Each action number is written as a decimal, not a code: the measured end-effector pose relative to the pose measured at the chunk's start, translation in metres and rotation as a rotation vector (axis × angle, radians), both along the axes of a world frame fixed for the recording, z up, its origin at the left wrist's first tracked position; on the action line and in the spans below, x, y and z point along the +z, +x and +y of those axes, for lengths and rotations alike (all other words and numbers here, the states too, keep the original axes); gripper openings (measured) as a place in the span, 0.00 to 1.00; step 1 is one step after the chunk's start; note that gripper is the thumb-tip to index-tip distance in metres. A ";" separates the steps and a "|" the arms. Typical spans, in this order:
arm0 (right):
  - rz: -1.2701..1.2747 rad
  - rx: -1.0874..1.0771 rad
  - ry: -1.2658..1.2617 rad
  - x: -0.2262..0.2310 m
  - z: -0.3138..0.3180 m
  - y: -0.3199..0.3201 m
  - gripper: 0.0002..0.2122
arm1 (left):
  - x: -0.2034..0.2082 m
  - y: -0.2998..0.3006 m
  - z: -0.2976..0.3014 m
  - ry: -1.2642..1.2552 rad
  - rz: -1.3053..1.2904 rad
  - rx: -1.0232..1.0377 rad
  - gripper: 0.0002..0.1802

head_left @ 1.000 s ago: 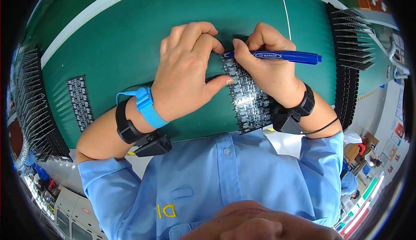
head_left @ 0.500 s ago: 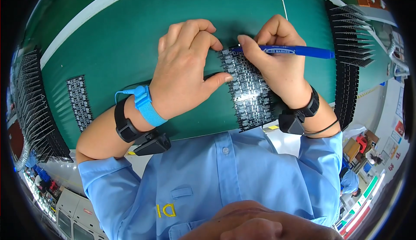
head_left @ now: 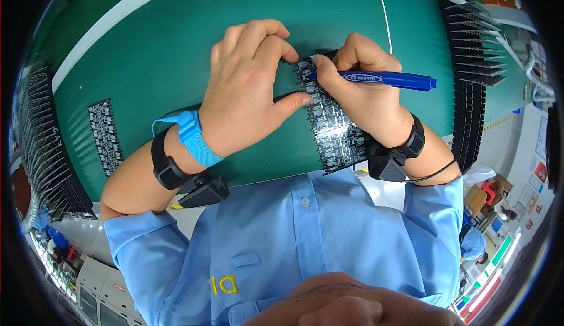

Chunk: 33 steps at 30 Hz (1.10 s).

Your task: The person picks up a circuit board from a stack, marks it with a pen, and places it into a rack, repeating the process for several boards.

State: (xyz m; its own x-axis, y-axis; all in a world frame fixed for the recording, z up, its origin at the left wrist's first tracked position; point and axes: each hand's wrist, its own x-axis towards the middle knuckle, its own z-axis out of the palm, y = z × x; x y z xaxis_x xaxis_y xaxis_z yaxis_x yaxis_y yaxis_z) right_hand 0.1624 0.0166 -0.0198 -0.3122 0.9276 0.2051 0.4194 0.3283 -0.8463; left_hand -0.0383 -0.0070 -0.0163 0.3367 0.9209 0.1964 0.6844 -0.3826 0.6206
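A blue marker pen [head_left: 405, 81] lies in the grip of my right hand [head_left: 367, 88], its tip pointing left at the upper left part of a circuit board panel [head_left: 338, 129]. The panel is a long strip of small repeated circuits, flat on the green mat. My left hand [head_left: 247, 85] steadies its left edge, the thumb and a fingertip at the rim with a gap between them. My right hand covers part of the panel's upper right side. Off to the left lies a second, similar panel [head_left: 104, 138].
A black rack with several upright boards [head_left: 44, 144] stands at the far left. Another black rack [head_left: 467, 108], with boards slotted into its upper part [head_left: 479, 44], is at the right. The green mat [head_left: 176, 49] spans the bench. A person [head_left: 473, 243] is in the right background.
The marker has moved a little down and left along the panel with my right hand. My left hand and the panel have shifted slightly up and left in view.
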 end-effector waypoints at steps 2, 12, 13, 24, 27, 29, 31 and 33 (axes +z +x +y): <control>0.001 0.001 -0.004 0.000 0.000 0.000 0.17 | 0.000 0.000 0.000 -0.002 0.001 0.000 0.27; 0.119 -0.052 -0.153 0.009 0.000 0.004 0.17 | 0.000 -0.001 0.000 0.001 0.016 -0.010 0.27; 0.183 -0.089 -0.243 0.011 -0.001 0.006 0.17 | -0.001 -0.001 0.000 -0.007 0.015 -0.012 0.28; -0.004 0.012 0.005 0.002 -0.014 0.011 0.16 | 0.000 0.000 -0.001 -0.004 0.031 -0.014 0.30; -0.015 0.020 0.029 0.000 -0.013 0.009 0.16 | -0.002 0.000 0.000 0.033 0.025 -0.011 0.29; -0.022 0.033 0.040 0.001 -0.013 0.008 0.17 | -0.002 0.000 0.000 0.029 0.030 -0.011 0.30; -0.027 0.027 0.037 0.002 -0.013 0.007 0.17 | -0.001 0.000 -0.001 0.026 0.032 -0.010 0.30; -0.035 0.013 0.031 0.003 -0.014 0.007 0.17 | -0.001 0.000 0.000 0.033 0.039 -0.011 0.30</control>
State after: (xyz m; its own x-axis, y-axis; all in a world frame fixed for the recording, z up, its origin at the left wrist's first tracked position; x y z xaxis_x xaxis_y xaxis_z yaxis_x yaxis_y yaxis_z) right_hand 0.1695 0.0029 -0.0172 -0.3317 0.9166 0.2230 0.4438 0.3602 -0.8205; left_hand -0.0386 -0.0072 -0.0173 0.3547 0.9104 0.2128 0.7036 -0.4098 0.5806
